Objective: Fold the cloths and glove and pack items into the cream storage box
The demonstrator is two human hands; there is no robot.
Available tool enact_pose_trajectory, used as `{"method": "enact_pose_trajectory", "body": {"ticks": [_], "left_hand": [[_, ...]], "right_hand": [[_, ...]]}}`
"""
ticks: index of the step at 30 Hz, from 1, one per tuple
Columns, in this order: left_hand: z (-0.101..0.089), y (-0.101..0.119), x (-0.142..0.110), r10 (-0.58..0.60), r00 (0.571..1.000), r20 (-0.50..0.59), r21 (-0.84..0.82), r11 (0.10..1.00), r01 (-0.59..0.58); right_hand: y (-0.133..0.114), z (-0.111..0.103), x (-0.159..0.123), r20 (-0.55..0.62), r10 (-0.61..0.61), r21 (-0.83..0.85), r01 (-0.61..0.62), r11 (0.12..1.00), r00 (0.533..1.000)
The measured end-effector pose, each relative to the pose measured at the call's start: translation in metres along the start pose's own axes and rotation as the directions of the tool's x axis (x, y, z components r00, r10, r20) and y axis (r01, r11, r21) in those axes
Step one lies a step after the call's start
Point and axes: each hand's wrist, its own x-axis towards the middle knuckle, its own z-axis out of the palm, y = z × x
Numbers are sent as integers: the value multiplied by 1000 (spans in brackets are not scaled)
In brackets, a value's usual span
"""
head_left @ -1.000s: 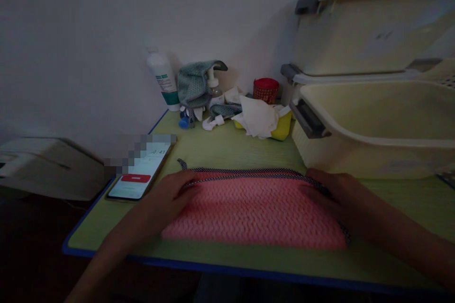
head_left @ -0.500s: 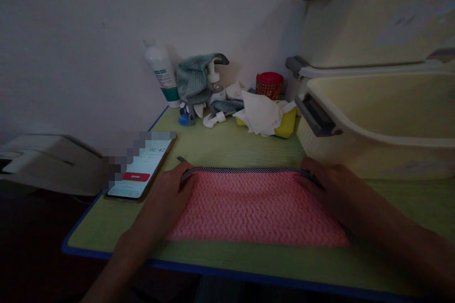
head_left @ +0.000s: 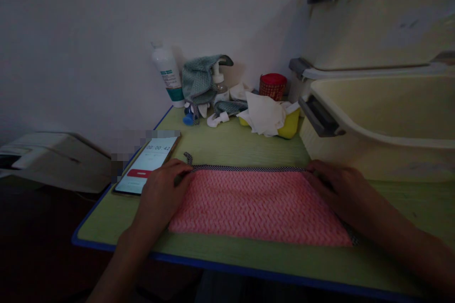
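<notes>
A pink cleaning cloth (head_left: 256, 206) with a wavy texture and a black-and-white checked border lies folded on the green tabletop. Its checked far edge runs straight between my hands. At the far left corner, my left hand (head_left: 165, 189) has thumb and fingers closed on the border, with a small checked loop (head_left: 188, 157) poking out beyond them. My right hand (head_left: 337, 187) pinches the far right corner, its fingertips partly hidden in shadow. The cloth's near edge rests flat, a little in from the table's blue rim.
A phone (head_left: 149, 158) showing a timer lies beside my left hand. Behind stand a white bottle (head_left: 167, 75), a grey-green cloth (head_left: 199, 80) over a pump bottle, a red basket (head_left: 273, 86) and tissues (head_left: 265, 113) on a yellow container. Cream storage bins (head_left: 373, 158) stand at right.
The view has shifted slightly, moving the background rightward. My left fingers have shifted at the corner, and the checked loop shows more. The cloth stays in nearly the same place.
</notes>
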Motion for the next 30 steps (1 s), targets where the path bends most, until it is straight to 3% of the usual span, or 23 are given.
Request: {"method": "enact_pose_trajectory", "body": {"ticks": [6, 15, 19, 24, 30], "left_hand": [[-2, 3, 4, -137, 990, -27, 4, 991, 137], [2, 6, 4, -20, 999, -28, 112, 993, 23], [4, 9, 4, 9, 1000, -18, 154, 988, -6], [5, 9, 1, 11, 999, -37, 187, 982, -3], [8, 1, 2, 67, 996, -52, 167, 984, -57]], "right_hand": [[-1, 3, 1, 15, 42, -56, -41, 998, 999], [-8, 2, 1, 115, 145, -256, -112, 960, 983], [-15, 1, -1, 98, 161, -406, -108, 908, 982], [-17, 7, -8, -23, 15, -614, -26, 789, 1000], [-10, 12, -8, -78, -268, -566, 178, 805, 960]]}}
